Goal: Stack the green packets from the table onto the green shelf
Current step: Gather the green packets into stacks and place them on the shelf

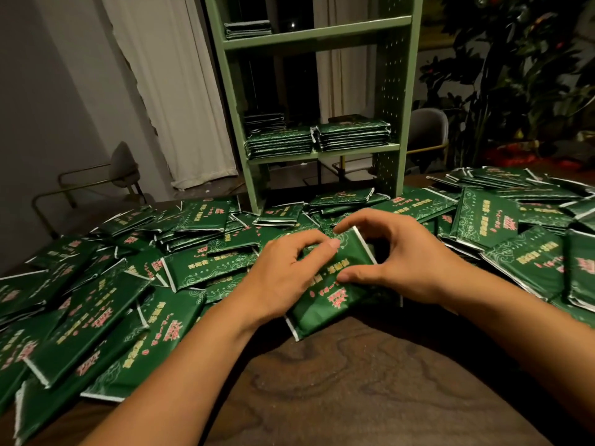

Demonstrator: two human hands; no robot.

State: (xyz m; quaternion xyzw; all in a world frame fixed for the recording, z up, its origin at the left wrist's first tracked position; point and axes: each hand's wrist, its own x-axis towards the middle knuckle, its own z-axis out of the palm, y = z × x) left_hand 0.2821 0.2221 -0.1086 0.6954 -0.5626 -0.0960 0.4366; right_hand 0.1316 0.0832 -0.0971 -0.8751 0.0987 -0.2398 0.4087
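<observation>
A: Both hands are on the same packet (335,284). The left hand (286,272) lies across its left side with the fingers curled over the top, and the right hand (396,262) pinches it, forefinger on the far corner and thumb on the near right edge. Clamped, I would say, not just resting.

B: Where does it lie on the bench (354,391)?

A: Just past the bare wood at the near edge, at the front of the heap. Its long axis runs diagonally, from the near left up to the far right. Neither hand is nearer; it sits between them.

B: And the green shelf (322,33)?

A: Straight ahead at the far edge, well apart from the hands. So the carry is forward and up, and the packet likely wants turning flat and square first.

B: Counts?

A: Loose packets (96,317) on the bench are too many and too overlapped to count; dozens. On the lower board I make out two front stacks (352,135) side by side, a darker one behind on the left, and perhaps another behind on the right. One small stack (248,29) sits on the upper board, at the left.
</observation>
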